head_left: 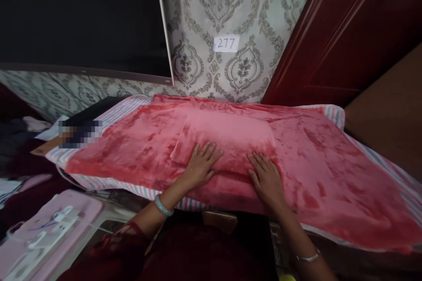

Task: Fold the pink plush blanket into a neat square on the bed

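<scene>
A red-pink plush cloth (316, 162) lies spread over a striped padded board (332, 112). A folded, lighter pink section of the cloth (227, 134) sits in its middle. My left hand (200, 164) rests flat on the near left edge of that folded section, fingers stretched out. My right hand (267, 178) lies flat on its near right corner, fingers also extended. Neither hand grips anything. A pale bangle (163, 206) circles my left wrist and a thin silver one (308, 257) my right.
Patterned wallpaper with a paper label reading 277 (226, 44) is behind the board. A dark screen (82, 17) hangs at upper left, a red-brown door (349, 30) at right. A pink case with white items (42, 232) sits at lower left. Dark clothes pile at far left.
</scene>
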Motion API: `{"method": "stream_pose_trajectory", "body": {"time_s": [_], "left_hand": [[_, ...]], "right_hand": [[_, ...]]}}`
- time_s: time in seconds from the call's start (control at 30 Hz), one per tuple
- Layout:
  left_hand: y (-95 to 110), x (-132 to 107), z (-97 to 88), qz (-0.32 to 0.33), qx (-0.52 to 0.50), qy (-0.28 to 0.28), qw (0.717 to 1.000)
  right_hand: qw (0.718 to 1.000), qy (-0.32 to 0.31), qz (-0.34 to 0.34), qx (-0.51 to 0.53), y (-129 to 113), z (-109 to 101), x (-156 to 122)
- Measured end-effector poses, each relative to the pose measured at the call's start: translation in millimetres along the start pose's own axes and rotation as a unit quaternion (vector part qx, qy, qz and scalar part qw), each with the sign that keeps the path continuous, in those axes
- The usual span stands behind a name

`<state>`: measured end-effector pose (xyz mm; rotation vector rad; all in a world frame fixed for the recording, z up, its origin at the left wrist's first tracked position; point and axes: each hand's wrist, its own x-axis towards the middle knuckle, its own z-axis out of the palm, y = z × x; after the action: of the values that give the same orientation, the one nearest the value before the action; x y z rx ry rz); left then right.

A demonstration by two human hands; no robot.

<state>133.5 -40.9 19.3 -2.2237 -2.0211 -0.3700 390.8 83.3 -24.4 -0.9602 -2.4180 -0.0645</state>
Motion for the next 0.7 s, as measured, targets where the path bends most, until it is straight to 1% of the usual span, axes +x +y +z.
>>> {"method": "stream_pose_trajectory", "body": {"time_s": [0.1, 0.13, 0.2, 0.27, 0.3, 0.37, 0.43, 0.5, 0.57, 0.63, 0.7], "left_hand": [[-7.2, -5.0, -8.6, 0.010, -0.005, -0.003, 1.000], [-11.0, -7.7, -11.0, 0.000, -0.003, 0.001, 1.000], [-19.6, -14.3, -13.7, -0.041, 0.010, 0.014, 0.999], [-27.7, -21.3, -13.8, -0.084, 0.026, 0.022, 0.996], [-31.0, -24.4, -13.5, -0.096, 0.032, 0.022, 0.995], [-36.2, -28.2, -13.9, -0.099, 0.035, 0.015, 0.994], [-40.9, -26.8, -17.6, -0.097, 0.030, 0.003, 0.995], [-47.4, -18.7, -24.4, -0.107, 0.028, -0.012, 0.994], [-57.1, -3.1, -32.4, -0.126, 0.033, -0.027, 0.991], [-69.2, 18.8, -39.6, -0.140, 0.038, -0.037, 0.989], [-81.6, 45.1, -46.0, -0.149, 0.038, -0.049, 0.987]], "right_hand": [[1.000, 0.004, -0.016, -0.017, 2.6, -1.5, -1.6], [0.999, 0.006, -0.020, -0.024, 3.8, -1.9, -2.8], [0.999, 0.010, -0.028, -0.033, 6.5, -1.5, -5.9], [0.999, 0.016, -0.030, -0.036, 8.2, 0.1, -9.2], [0.999, 0.019, -0.029, -0.035, 8.3, 0.9, -10.5], [0.999, 0.019, -0.021, -0.030, 7.0, 1.0, -11.4], [1.000, 0.006, -0.010, -0.015, 4.7, -2.8, -8.4], [1.000, -0.014, 0.005, 0.007, 3.0, -10.4, 1.0], [0.999, -0.025, 0.028, 0.024, 3.4, -19.2, 18.5], [0.998, -0.025, 0.057, 0.024, 6.6, -25.8, 43.9], [0.996, -0.030, 0.088, 0.016, 11.7, -28.0, 74.8]]}}
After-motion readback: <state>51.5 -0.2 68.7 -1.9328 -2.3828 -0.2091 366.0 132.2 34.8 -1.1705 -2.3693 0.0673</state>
